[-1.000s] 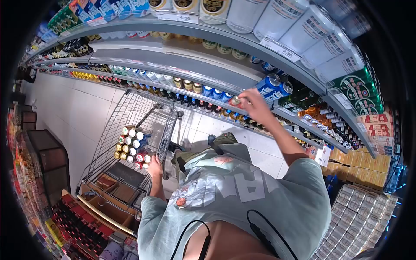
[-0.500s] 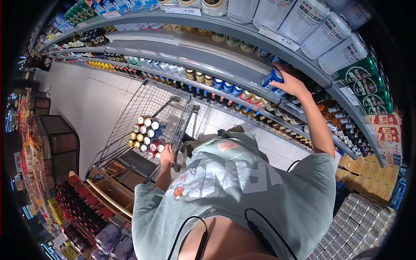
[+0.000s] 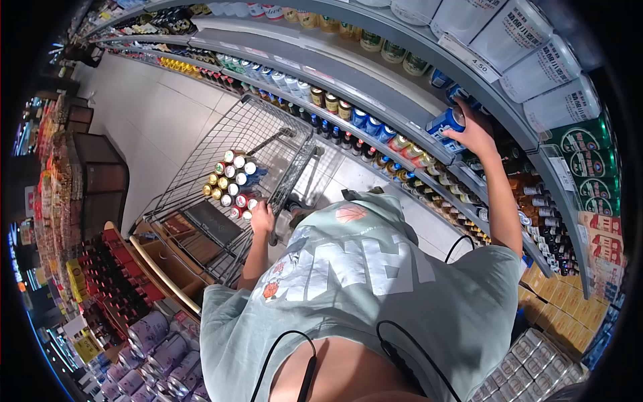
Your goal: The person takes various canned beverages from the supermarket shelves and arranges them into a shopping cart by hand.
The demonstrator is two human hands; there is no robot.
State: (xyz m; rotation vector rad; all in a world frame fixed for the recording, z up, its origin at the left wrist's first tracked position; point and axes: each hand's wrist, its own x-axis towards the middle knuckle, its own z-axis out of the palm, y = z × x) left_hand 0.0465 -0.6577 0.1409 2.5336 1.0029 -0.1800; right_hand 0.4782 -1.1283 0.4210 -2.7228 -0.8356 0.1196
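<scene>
My right hand [image 3: 477, 134] reaches into a middle shelf on the right, closed around a blue can [image 3: 445, 124], thumb on the near side and fingers over the far side. The can stands near the shelf's front lip, and more blue cans [image 3: 439, 79] sit behind it. Lower down, my left hand [image 3: 262, 218] has its fingers curled at the near corner of the metal shopping cart [image 3: 207, 137]. Right beside those fingers is a cluster of cans [image 3: 230, 179] in the cart, with white, gold and red tops. Part of the left hand's grip is hidden.
Long curved shelves [image 3: 288, 63] of cans and bottles run across the top and right. Large white cans [image 3: 509, 30] and green can packs [image 3: 583, 141] stand on the upper shelf. Wooden display stands [image 3: 161, 268] are at the left; stacked can packs [image 3: 529, 368] lie lower right.
The view has shifted, so shelves and cart appear lower and farther right. My right hand stays around the blue can, and my left hand stays at the cart's corner.
</scene>
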